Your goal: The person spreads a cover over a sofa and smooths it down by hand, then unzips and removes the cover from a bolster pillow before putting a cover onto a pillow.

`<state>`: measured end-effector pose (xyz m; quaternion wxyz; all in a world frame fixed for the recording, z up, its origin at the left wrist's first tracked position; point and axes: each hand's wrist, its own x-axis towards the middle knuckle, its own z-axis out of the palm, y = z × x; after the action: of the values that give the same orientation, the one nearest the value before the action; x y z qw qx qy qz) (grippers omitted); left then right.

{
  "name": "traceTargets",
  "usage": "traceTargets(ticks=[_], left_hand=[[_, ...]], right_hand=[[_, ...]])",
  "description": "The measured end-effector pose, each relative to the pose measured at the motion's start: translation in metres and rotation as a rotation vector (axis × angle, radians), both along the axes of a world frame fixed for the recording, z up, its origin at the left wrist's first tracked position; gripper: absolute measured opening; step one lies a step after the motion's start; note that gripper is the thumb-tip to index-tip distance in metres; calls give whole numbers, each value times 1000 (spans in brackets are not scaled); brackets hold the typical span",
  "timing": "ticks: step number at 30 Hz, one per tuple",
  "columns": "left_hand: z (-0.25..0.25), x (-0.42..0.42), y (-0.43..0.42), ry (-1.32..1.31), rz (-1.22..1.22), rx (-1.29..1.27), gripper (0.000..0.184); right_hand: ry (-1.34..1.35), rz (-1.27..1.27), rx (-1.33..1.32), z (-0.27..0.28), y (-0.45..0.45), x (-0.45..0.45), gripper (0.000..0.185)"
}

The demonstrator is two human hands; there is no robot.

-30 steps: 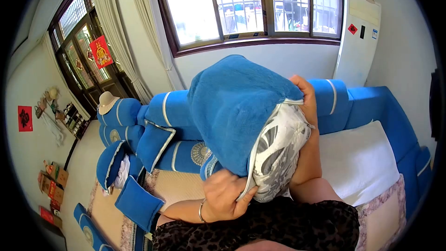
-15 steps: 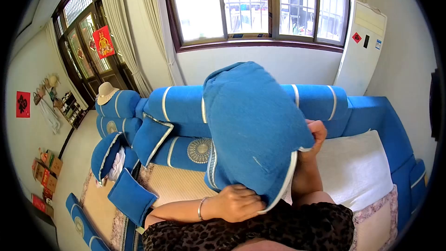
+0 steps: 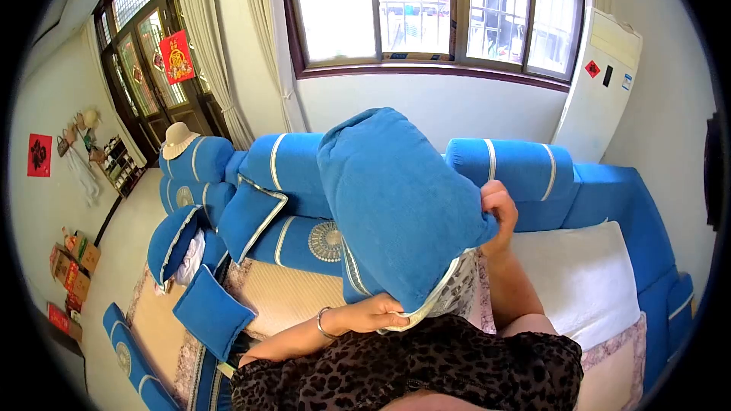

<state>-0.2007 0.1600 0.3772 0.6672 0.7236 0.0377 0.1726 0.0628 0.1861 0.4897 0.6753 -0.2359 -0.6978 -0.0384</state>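
A large blue cushion cover (image 3: pixel 403 198) with a pale trimmed edge is held up in front of my lap, filled out over a grey-and-white patterned insert (image 3: pixel 458 289) that shows at its lower right opening. My left hand (image 3: pixel 373 313) is closed on the trimmed edge at the bottom, a bracelet on its wrist. My right hand (image 3: pixel 499 215) grips the cover's right corner, its fingers curled over the blue fabric. Most of the insert is hidden inside the cover.
Behind stands a blue sofa (image 3: pixel 609 190) with a white pad (image 3: pixel 575 274) on its right seat. To the left are blue cushions (image 3: pixel 215 312), a sun hat (image 3: pixel 179 139) and cardboard boxes (image 3: pixel 76 274). A white air conditioner (image 3: pixel 598 87) stands at the back right.
The cover has come down over most of the patterned insert, which showed widely a second ago. My right hand has moved lower with the corner, and the view has shifted slightly.
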Motion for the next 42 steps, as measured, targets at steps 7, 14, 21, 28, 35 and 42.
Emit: traceTargets(ticks=[7, 14, 21, 28, 35, 42], left_hand=[[-20, -16, 7, -43, 74, -141, 28], [62, -69, 84, -339, 457, -29, 63], [59, 8, 215, -269, 766, -141, 42], [40, 49, 195, -241, 657, 56, 39], [13, 45, 171, -203, 703, 120, 35], [6, 48, 169, -232, 741, 148, 31]], right_hand=[[-188, 161, -365, -66, -43, 8, 19], [-219, 119, -180, -52, -45, -1, 27], [-144, 79, -116, -50, -57, -10, 27], [-182, -52, -124, -44, -77, 0, 29], [-212, 197, -242, -39, -83, 16, 33], [-117, 850, -443, 68, 7, 48, 64]])
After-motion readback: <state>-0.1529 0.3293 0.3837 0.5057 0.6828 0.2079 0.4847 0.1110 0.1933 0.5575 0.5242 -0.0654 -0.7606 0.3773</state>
